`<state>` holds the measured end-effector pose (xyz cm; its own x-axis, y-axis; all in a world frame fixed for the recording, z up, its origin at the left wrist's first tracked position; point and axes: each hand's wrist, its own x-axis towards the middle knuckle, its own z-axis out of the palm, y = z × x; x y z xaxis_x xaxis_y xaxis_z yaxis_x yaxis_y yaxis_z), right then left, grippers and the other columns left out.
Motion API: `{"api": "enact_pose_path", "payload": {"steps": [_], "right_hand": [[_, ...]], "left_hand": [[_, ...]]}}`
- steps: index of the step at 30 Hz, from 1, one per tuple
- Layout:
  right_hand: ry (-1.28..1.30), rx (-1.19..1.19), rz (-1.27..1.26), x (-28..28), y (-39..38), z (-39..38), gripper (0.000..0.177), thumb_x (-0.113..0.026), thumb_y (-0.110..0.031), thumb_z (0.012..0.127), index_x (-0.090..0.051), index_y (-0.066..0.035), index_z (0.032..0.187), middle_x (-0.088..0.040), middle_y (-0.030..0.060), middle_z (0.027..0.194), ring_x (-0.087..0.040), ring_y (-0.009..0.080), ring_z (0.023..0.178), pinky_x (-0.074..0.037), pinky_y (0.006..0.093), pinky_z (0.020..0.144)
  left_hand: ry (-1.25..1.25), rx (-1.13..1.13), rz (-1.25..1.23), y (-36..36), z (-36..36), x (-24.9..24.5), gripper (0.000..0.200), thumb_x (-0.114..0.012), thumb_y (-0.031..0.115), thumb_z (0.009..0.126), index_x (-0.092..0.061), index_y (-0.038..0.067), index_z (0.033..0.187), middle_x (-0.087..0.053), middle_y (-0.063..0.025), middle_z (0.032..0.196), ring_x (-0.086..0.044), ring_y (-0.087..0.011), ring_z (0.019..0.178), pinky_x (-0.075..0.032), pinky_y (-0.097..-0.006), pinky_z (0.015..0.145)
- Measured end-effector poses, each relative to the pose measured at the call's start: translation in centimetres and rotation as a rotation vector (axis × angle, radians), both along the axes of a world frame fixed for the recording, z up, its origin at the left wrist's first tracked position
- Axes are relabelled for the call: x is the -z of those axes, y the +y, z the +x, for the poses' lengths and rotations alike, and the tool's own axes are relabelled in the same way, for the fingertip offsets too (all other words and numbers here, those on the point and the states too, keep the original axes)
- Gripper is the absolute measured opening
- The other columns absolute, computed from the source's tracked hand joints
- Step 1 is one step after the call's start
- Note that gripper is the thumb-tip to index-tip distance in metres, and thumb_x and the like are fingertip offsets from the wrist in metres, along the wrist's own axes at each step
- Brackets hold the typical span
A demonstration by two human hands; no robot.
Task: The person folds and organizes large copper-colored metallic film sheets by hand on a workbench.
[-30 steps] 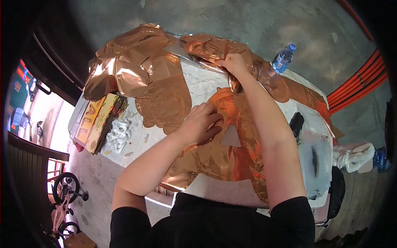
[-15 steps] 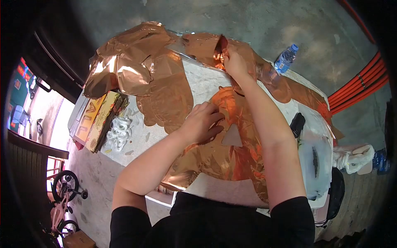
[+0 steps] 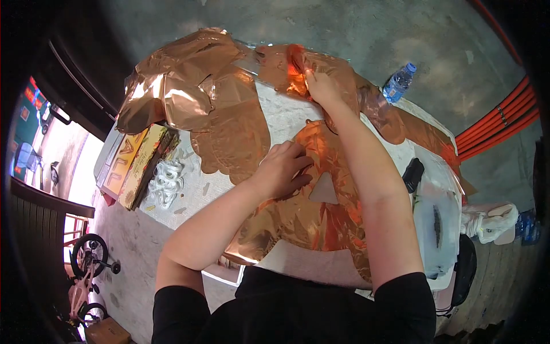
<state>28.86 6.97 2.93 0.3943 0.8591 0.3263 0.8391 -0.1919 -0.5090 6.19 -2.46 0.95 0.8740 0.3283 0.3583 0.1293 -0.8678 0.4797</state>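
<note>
A flat copper foil letter balloon point(image 3: 332, 221), shaped like an A with a triangular hole, lies in front of me. My left hand point(image 3: 285, 170) rests on its left side, fingers bent with a gap between thumb and forefinger. Farther off, my right hand point(image 3: 322, 89) is closed on the edge of another copper foil balloon point(image 3: 338, 71), which is creased and lifted at the fingers. To the left lies a scalloped copper foil piece point(image 3: 232, 132), beneath or against a large crumpled foil heap point(image 3: 183, 86).
White string point(image 3: 166, 183) lies beside boxes point(image 3: 140, 163) at the table's left. A water bottle point(image 3: 399, 83) stands at the far right. Clear plastic sheets point(image 3: 436, 221) and a black object point(image 3: 412, 175) lie at the right. Orange pipes point(image 3: 498, 120) run along the floor.
The foil flap at my right hand has tipped over from standing upright and now catches an orange shine. My left hand has barely moved.
</note>
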Motion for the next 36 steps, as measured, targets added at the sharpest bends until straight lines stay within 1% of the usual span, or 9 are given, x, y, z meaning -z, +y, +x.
{"api": "enact_pose_path", "payload": {"steps": [6,12,14,21,24,30,32,34,36], "right_hand": [[0.198,0.093,-0.058,0.4,1.2,1.9,0.044,-0.038,-0.037,0.090,-0.062,-0.002,0.103,-0.062,0.0234,0.100,-0.058,0.0400,0.096,-0.045,0.0479,0.084],[-0.065,0.174,-0.088,-1.3,-1.4,-1.3,0.029,-0.052,-0.021,0.084,-0.056,0.000,0.102,-0.061,0.0232,0.098,-0.059,0.0388,0.092,-0.046,0.0473,0.080],[-0.126,-0.042,0.042,-0.2,-1.0,-0.8,0.024,-0.057,-0.018,0.079,-0.057,-0.002,0.097,-0.061,0.0197,0.100,-0.059,0.0371,0.092,-0.047,0.0460,0.079],[-0.296,0.121,0.050,0.5,-0.3,-1.8,0.023,-0.050,-0.017,0.080,-0.059,-0.005,0.097,-0.060,0.0174,0.103,-0.059,0.0324,0.094,-0.047,0.0456,0.080],[0.043,-0.002,0.144,1.1,0.6,0.0,0.023,-0.055,-0.015,0.080,-0.059,-0.005,0.100,-0.064,0.0179,0.091,-0.061,0.0323,0.080,-0.048,0.0396,0.072],[0.348,-0.058,0.387,-2.5,0.5,5.7,0.026,-0.056,-0.022,0.086,-0.063,0.001,0.094,-0.063,0.0052,0.071,-0.058,0.0124,0.067,-0.044,0.0312,0.059],[0.204,-0.017,0.565,-5.9,-1.4,6.3,0.028,-0.053,-0.023,0.086,-0.061,0.004,0.084,-0.058,0.0142,0.062,-0.053,0.0173,0.056,-0.042,0.0341,0.054],[0.202,-0.003,0.604,-9.2,-3.1,8.2,0.027,-0.056,-0.022,0.086,-0.064,0.000,0.098,-0.061,0.0008,0.071,-0.050,0.0066,0.066,-0.043,0.0261,0.059],[0.027,-0.014,0.707,-12.1,-3.8,13.2,0.027,-0.056,-0.023,0.086,-0.064,-0.001,0.101,-0.061,0.0004,0.071,-0.050,0.0060,0.066,-0.043,0.0255,0.058]], "left_hand": [[-0.009,0.006,0.004,0.0,0.0,0.0,0.029,-0.066,0.024,0.073,-0.063,0.010,0.099,-0.053,-0.0094,0.099,-0.049,-0.0280,0.097,-0.040,-0.0392,0.085],[0.031,0.007,-0.011,0.1,0.0,0.0,0.030,-0.066,0.024,0.074,-0.062,0.011,0.100,-0.053,-0.0095,0.101,-0.049,-0.0280,0.100,-0.039,-0.0391,0.087],[0.009,0.009,0.004,0.1,0.0,0.1,0.030,-0.066,0.024,0.074,-0.062,0.011,0.100,-0.053,-0.0095,0.102,-0.048,-0.0280,0.101,-0.039,-0.0392,0.087],[-0.006,0.011,0.017,0.1,0.0,0.0,0.030,-0.066,0.024,0.073,-0.062,0.011,0.100,-0.053,-0.0093,0.100,-0.049,-0.0277,0.098,-0.039,-0.0389,0.085],[-0.025,0.017,0.013,0.2,0.0,0.2,0.029,-0.066,0.024,0.073,-0.062,0.011,0.100,-0.053,-0.0088,0.099,-0.049,-0.0274,0.097,-0.040,-0.0389,0.085],[-0.019,0.035,0.005,0.2,0.0,0.0,0.028,-0.066,0.023,0.074,-0.063,0.011,0.098,-0.054,-0.0087,0.098,-0.050,-0.0278,0.096,-0.040,-0.0396,0.084],[-0.082,0.004,-0.005,0.0,0.1,0.2,0.024,-0.067,0.025,0.072,-0.063,0.010,0.091,-0.053,-0.0074,0.095,-0.049,-0.0268,0.096,-0.039,-0.0378,0.084],[-0.089,0.007,0.006,0.0,0.1,0.3,0.024,-0.067,0.025,0.073,-0.063,0.010,0.091,-0.053,-0.0075,0.095,-0.048,-0.0270,0.096,-0.039,-0.0381,0.084],[-0.098,0.009,0.010,0.1,0.0,0.4,0.025,-0.066,0.025,0.073,-0.063,0.010,0.092,-0.053,-0.0076,0.096,-0.048,-0.0272,0.096,-0.039,-0.0383,0.084]]}}
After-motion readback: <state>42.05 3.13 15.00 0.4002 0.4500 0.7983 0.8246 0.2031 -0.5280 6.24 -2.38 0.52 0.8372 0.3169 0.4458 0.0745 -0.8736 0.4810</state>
